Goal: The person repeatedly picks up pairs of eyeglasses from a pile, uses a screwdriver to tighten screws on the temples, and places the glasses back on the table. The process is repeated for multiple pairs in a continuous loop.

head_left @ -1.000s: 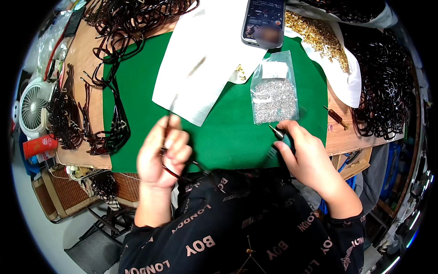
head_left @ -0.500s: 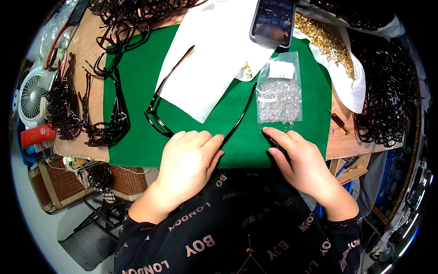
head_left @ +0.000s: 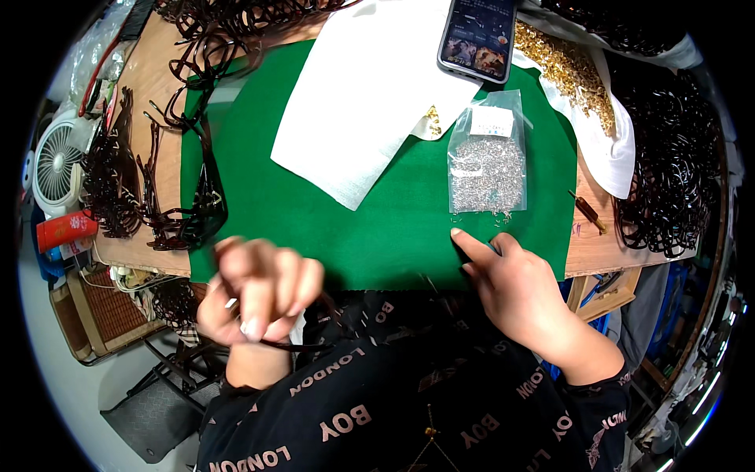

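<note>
The blurred left hand (head_left: 261, 295) partly hides what seems a dark spectacle frame (head_left: 295, 346).

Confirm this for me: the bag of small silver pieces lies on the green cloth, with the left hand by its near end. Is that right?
Wrong hand: the head view shows the right hand by the near end of the bag of small silver pieces. The bag does lie on the green cloth.

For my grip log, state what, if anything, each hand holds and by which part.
The left hand holds a dark glasses frame; blur hides which part. Whether the right hand holds anything cannot be told: its underside is hidden.
</note>
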Tool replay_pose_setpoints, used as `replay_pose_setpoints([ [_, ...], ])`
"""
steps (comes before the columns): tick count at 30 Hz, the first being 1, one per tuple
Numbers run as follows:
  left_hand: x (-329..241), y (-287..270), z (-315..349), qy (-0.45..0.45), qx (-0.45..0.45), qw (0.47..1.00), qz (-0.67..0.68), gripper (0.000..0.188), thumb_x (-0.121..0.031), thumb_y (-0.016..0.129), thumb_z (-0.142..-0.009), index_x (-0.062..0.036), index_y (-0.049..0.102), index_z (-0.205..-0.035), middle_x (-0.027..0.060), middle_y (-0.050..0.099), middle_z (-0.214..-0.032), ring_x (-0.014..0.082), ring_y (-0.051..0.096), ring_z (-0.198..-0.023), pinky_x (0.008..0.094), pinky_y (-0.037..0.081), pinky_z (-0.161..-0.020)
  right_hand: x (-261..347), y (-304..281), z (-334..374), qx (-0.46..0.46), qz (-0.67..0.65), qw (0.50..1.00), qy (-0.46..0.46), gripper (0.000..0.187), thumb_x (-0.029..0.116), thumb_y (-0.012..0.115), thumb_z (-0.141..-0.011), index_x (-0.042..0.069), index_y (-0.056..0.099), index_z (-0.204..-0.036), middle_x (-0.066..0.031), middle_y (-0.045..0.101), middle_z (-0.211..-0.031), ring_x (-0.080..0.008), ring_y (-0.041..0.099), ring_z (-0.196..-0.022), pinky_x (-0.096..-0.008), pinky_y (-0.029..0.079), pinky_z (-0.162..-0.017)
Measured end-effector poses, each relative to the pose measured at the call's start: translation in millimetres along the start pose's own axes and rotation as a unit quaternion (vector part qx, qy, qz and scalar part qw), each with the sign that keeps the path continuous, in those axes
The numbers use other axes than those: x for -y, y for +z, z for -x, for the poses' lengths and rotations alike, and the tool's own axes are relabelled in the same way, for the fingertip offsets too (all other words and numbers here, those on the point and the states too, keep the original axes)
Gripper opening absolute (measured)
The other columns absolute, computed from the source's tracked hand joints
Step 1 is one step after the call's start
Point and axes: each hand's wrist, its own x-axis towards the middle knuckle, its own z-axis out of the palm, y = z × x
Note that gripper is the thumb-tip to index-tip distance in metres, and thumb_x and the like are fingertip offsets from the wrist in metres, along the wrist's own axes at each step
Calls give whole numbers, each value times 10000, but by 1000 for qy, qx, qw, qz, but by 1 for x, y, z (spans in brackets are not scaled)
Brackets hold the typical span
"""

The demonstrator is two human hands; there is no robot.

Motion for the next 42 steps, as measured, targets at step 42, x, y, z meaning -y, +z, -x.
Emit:
replay_pose_setpoints([
  [42, 75, -12, 8, -278, -40, 949, 141, 460, -285, 508, -890, 9, 433, -1236, 31, 472, -652, 163, 478, -579, 299, 441, -622, 7, -4, -25, 291, -718, 627, 85, 323, 228, 478, -921, 56, 420, -1188, -196, 571, -874, -158, 513, -461, -213, 363, -374],
])
